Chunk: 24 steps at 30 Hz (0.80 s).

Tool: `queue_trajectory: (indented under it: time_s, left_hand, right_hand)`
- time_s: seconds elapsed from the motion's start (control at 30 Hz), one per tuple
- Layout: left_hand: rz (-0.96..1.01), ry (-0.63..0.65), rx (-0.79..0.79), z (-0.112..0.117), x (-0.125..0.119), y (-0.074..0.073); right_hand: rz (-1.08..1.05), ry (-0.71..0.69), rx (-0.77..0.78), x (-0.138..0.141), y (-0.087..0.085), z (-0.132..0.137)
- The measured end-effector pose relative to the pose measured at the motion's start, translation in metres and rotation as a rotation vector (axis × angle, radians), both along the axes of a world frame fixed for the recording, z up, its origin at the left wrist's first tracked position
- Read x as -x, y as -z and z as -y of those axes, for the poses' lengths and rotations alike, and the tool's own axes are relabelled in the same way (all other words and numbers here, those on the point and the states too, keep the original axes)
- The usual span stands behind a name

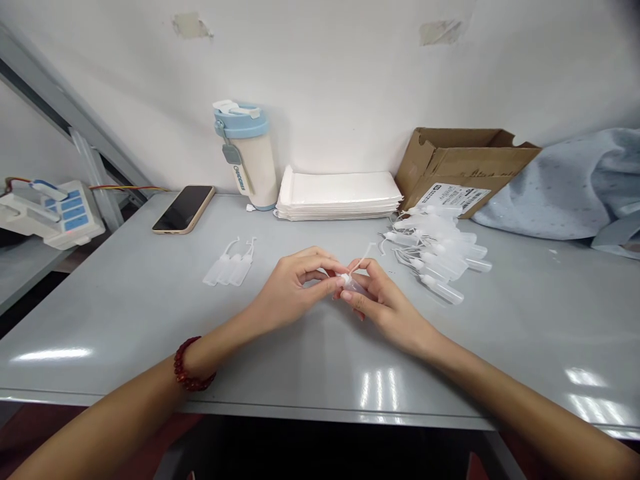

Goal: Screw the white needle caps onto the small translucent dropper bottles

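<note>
Both hands meet over the middle of the grey table (pixel 125 313). My left hand (pixel 295 287) and my right hand (pixel 380 297) pinch one small clear plastic squeeze bottle (pixel 350 280) between their fingertips; its white cap and thin tip stick up from between the fingers. A red bead bracelet (pixel 190 367) is on my left wrist. To the left lie three similar small bottles (pixel 231 267) side by side. To the right lies a heap of several more clear bottles (pixel 440 253) with white caps.
At the back stand a blue-lidded tumbler (pixel 247 157), a stack of white padded mailers (pixel 340 193), an open cardboard box (pixel 460 167) and a light blue cloth (pixel 565 187). A phone (pixel 184 208) lies at the back left, next to a white device (pixel 53 213) off the table.
</note>
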<state>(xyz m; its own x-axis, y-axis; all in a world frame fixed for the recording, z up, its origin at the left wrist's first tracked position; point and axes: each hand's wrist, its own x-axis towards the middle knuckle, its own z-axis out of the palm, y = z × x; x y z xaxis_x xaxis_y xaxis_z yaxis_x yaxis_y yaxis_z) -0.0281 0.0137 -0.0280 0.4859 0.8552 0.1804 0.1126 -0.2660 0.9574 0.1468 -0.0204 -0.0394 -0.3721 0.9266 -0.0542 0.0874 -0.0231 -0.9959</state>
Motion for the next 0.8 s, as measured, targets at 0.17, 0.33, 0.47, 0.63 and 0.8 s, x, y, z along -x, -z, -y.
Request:
queue_trajectory:
  time_s: [0.17, 0.33, 0.47, 0.63, 0.8]
  left_hand:
    - [-0.002, 0.008, 0.116, 0.001, 0.000, -0.003]
    - [-0.076, 0.073, 0.287, 0.002, 0.000, -0.008]
    - [-0.099, 0.146, 0.274, 0.003, 0.001, -0.010]
    - [-0.067, 0.152, 0.087, 0.006, 0.002, -0.009]
    - [-0.056, 0.127, 0.099, 0.005, 0.002, -0.009]
  right_hand:
    - [0.068, 0.065, -0.078, 0.002, 0.003, 0.002]
    - [0.168, 0.138, -0.202, 0.002, 0.006, 0.004]
    - [0.122, 0.130, -0.149, 0.001, 0.006, 0.006]
    - [-0.037, 0.122, 0.033, 0.002, 0.002, 0.006]
    - [-0.079, 0.099, 0.111, 0.003, -0.002, 0.005]
